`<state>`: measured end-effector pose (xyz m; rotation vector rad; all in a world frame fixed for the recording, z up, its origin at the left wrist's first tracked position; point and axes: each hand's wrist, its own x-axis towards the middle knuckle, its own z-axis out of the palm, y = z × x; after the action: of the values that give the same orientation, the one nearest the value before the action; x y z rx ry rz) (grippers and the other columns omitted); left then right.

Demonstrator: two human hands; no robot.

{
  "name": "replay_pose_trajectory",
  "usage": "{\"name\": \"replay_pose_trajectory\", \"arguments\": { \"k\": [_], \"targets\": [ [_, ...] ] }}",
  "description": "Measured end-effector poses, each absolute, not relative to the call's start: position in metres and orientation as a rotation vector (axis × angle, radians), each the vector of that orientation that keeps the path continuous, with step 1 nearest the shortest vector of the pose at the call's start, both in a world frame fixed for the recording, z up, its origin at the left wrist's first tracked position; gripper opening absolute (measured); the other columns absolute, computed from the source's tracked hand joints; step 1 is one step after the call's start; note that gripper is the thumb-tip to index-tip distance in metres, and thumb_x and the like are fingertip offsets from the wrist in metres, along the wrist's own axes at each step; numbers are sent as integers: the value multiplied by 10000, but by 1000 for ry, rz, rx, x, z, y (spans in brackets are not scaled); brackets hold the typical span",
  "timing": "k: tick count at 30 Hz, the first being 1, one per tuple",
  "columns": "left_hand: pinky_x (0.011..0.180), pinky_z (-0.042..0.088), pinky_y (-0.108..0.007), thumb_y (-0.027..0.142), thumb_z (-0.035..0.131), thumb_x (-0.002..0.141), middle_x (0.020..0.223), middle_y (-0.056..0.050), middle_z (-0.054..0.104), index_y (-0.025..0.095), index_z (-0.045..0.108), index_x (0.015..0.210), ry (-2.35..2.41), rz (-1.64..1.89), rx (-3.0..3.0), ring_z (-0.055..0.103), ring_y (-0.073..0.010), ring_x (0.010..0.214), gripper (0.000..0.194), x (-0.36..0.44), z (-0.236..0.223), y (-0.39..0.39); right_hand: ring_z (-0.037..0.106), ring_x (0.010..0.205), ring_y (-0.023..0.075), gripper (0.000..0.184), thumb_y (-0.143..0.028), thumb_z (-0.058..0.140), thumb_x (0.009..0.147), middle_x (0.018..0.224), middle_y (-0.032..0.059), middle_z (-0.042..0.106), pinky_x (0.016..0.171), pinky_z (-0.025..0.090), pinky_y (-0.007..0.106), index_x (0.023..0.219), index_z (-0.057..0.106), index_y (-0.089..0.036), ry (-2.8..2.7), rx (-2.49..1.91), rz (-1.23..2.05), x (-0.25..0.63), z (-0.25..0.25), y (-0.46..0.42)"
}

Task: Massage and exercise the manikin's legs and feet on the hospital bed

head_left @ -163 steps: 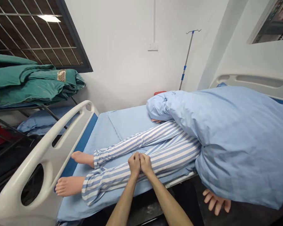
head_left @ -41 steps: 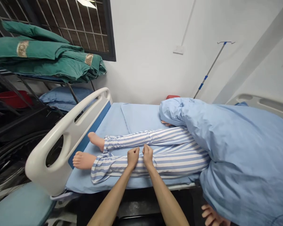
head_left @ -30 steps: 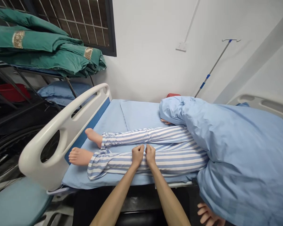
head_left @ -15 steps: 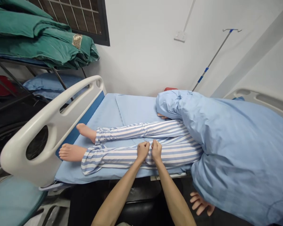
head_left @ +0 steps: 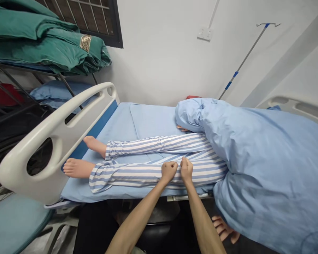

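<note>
A figure that looks like a mannequin lies on the bed, in blue-and-white striped trousers (head_left: 137,173) with bare feet (head_left: 78,168). My left hand (head_left: 169,170) is closed in a fist over the thigh of the nearer leg. Close beside it, with a small gap between, my right hand (head_left: 186,170) is also a fist, slightly nearer the hip. Nothing shows inside either fist; whether they press on the cloth or hover just above it I cannot tell. A light blue quilt (head_left: 265,151) covers the upper body, and the figure's hand (head_left: 225,228) hangs from under it.
The white footboard (head_left: 55,123) stands at the left of the blue bed sheet (head_left: 151,118). Green folded bedding (head_left: 50,46) lies on a rack at the back left. An IV pole (head_left: 243,61) rises behind the quilt. A teal padded seat (head_left: 13,225) is at lower left.
Both fists have shifted right along the thigh, towards the hip, still side by side and closed. The camera view has tilted slightly; the figure and quilt lie as before.
</note>
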<state>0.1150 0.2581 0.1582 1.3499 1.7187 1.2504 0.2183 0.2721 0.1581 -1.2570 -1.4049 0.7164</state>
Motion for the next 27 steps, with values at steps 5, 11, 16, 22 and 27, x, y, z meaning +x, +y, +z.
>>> {"name": "replay_pose_trajectory", "arguments": {
  "k": [5,11,16,22,27],
  "targets": [
    [557,194,-261,347,415,775,471,54,224,195,260,456,1639,1290,1338,265,-83,513,386,134,163,262,328,510,106,522,-624,402,884,495,-60,346,531,291,262,549,368,-225,-1462,-1259,726,238,158,275],
    [563,193,-266,309,432,754,460,56,225,193,259,450,1617,1249,1369,253,-78,502,368,166,163,264,333,512,107,530,-627,398,883,495,-55,359,532,288,265,542,376,-222,-1432,-1297,626,262,162,277],
    [561,193,-267,297,442,755,453,59,224,193,273,446,1585,1259,1348,259,-80,501,367,189,166,270,349,524,112,526,-612,370,902,504,-51,369,548,308,266,548,372,-223,-1377,-1329,568,283,162,277],
    [556,197,-263,330,471,778,457,60,249,192,307,454,1500,1275,1292,271,-81,511,389,218,173,281,363,524,118,513,-614,385,885,505,-46,389,548,316,270,554,394,-222,-1306,-1385,539,308,166,283],
    [557,222,-255,316,436,821,466,51,261,194,306,451,1446,1295,1194,301,-88,526,411,244,178,291,373,527,126,516,-620,393,875,496,-41,396,556,318,277,548,408,-221,-1319,-1449,438,330,169,287]
  ]
}}
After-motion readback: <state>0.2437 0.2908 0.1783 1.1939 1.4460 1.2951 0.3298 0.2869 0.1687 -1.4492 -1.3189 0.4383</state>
